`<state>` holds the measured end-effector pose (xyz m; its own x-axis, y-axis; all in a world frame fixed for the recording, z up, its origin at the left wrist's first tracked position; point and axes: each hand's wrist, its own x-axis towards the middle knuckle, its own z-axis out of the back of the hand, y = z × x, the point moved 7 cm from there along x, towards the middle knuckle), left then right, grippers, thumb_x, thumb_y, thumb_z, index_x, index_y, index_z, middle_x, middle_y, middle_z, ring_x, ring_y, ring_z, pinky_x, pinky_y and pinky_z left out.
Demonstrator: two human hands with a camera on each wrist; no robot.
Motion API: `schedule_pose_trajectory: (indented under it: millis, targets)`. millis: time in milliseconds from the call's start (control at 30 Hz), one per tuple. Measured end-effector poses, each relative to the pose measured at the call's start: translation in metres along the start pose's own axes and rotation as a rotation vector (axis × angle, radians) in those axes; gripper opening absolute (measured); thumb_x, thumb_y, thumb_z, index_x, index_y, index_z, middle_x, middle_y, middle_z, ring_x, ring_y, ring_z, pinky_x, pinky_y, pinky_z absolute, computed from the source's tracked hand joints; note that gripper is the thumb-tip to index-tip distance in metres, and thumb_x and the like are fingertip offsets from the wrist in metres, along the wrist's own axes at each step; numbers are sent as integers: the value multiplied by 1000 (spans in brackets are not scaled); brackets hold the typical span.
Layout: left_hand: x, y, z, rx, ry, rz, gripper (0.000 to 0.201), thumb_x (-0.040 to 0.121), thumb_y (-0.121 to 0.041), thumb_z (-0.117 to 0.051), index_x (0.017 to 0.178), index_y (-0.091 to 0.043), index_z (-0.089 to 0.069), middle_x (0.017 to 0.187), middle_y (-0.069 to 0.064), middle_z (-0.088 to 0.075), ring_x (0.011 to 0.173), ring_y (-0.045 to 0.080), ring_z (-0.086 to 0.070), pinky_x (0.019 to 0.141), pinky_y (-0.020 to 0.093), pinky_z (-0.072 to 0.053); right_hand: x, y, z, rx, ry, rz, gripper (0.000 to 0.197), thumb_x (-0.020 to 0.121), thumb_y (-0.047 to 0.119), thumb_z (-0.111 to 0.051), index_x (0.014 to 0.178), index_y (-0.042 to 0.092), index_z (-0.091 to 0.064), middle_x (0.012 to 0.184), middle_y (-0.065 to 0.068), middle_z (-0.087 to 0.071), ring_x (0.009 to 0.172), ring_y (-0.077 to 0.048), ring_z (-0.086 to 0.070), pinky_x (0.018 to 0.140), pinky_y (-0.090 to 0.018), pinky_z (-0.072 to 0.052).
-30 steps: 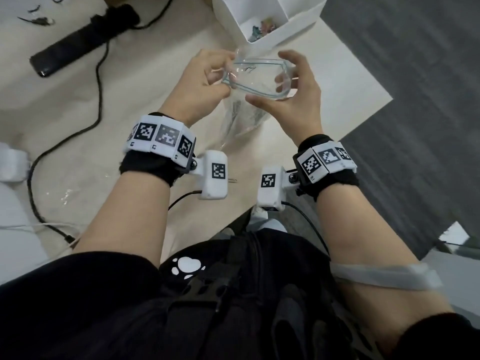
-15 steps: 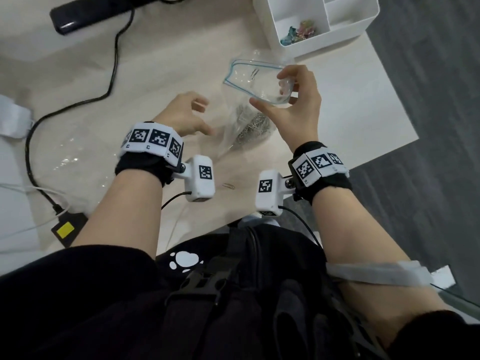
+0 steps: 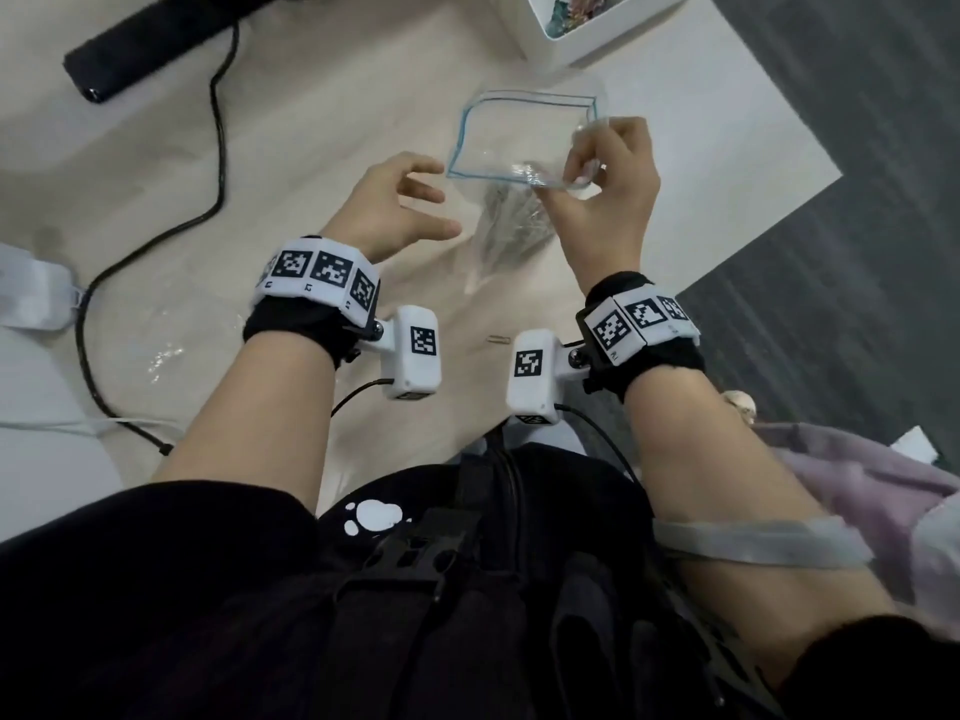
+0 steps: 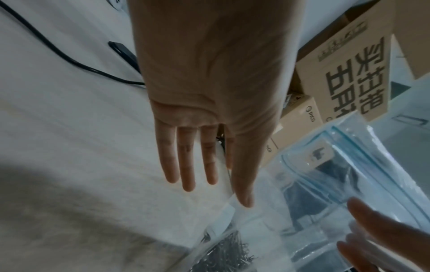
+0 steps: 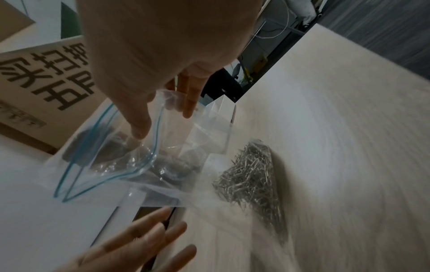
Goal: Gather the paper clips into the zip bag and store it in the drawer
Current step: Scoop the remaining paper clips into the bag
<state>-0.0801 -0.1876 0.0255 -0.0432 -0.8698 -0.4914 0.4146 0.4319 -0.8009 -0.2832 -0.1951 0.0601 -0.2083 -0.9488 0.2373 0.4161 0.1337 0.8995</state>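
Observation:
A clear zip bag (image 3: 514, 142) with a blue zip rim stands with its mouth wide apart, its bottom on the pale table (image 3: 311, 148). A heap of silver paper clips (image 3: 511, 215) lies in the bag's lower part (image 5: 251, 176). My right hand (image 3: 566, 171) pinches the right side of the bag's mouth, thumb against fingers (image 5: 163, 114). My left hand (image 3: 447, 200) hovers just left of the bag with fingers straight and spread (image 4: 209, 174), holding nothing. One loose paper clip (image 3: 497, 338) lies on the table between my wrists.
A white compartment tray (image 3: 587, 49) with coloured clips stands beyond the bag. A black cylinder (image 3: 156, 44) and its cable (image 3: 218, 148) lie at the far left. The table ends at the right over grey carpet (image 3: 857, 226). Cardboard boxes (image 4: 349, 64) stand behind.
My left hand let go of the bag's mouth, drew back to the left and opened. My right hand kept its pinch on the rim, and the mouth gapes wider.

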Motion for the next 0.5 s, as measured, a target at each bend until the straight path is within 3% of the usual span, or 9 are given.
schedule_pose_trajectory:
  millis: [100, 233, 333, 500]
  targets:
    - [-8, -18, -2, -36, 38, -104, 66, 72, -8, -77, 129, -21, -47, 121, 6, -55, 99, 27, -66, 94, 36, -52, -8, 14, 9, 50, -44, 10, 32, 64, 26, -81, 63, 16, -51, 82, 6, -42, 65, -21, -50, 62, -21, -39]
    - [-21, -39, -7, -13, 53, -251, 76, 74, 2, -71, 135, -28, -39, 128, 3, -47, 97, 22, -66, 86, 28, -55, -15, 28, 29, 48, -120, 42, 36, 62, 30, -81, 65, 25, -45, 83, -5, -47, 63, -24, -50, 61, -20, -37]
    - [-31, -49, -17, 23, 61, -318, 80, 74, 10, -64, 139, -27, -34, 127, 2, -43, 95, 22, -66, 83, 26, -55, -26, 32, 46, 29, -151, 53, 44, 62, 29, -82, 64, 35, -39, 83, -5, -48, 67, -9, -46, 63, -11, -34]
    - [-50, -46, -42, 18, 80, -325, 79, 75, 13, -57, 140, -25, -33, 122, -1, -44, 95, 23, -66, 79, 24, -54, -52, 38, 79, 19, -196, 55, 40, 62, 33, -81, 61, 32, -40, 81, -4, -48, 68, 2, -43, 62, -10, -34]
